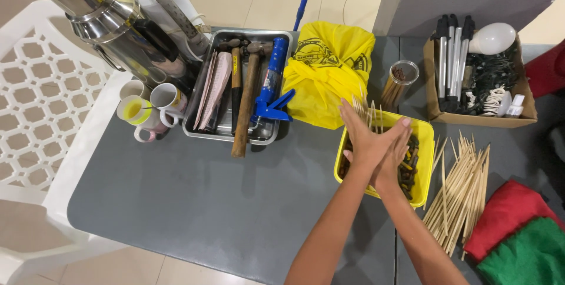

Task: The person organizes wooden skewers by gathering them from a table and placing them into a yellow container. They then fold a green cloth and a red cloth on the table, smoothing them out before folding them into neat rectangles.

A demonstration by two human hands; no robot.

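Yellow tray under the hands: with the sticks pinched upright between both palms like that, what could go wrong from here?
1. The thin sticks stand loosely between the left hand and right hand; some may slip and scatter.
2. The yellow tray is crowded with small pieces, so dropped sticks could mix in.
3. The clear jar stands close behind; a sweep could tip it.

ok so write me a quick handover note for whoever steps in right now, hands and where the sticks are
Left hand and right hand: pressed palm to palm over the yellow tray, a bunch of thin wooden skewers upright between them.
Yellow tray: on the grey table, holding a jumble of short dark pieces.
Loose pile of skewers: on the table right of the tray, beside the red cloth.
Done: one bunch gathered between the palms.
Left: the loose pile lies ungathered.
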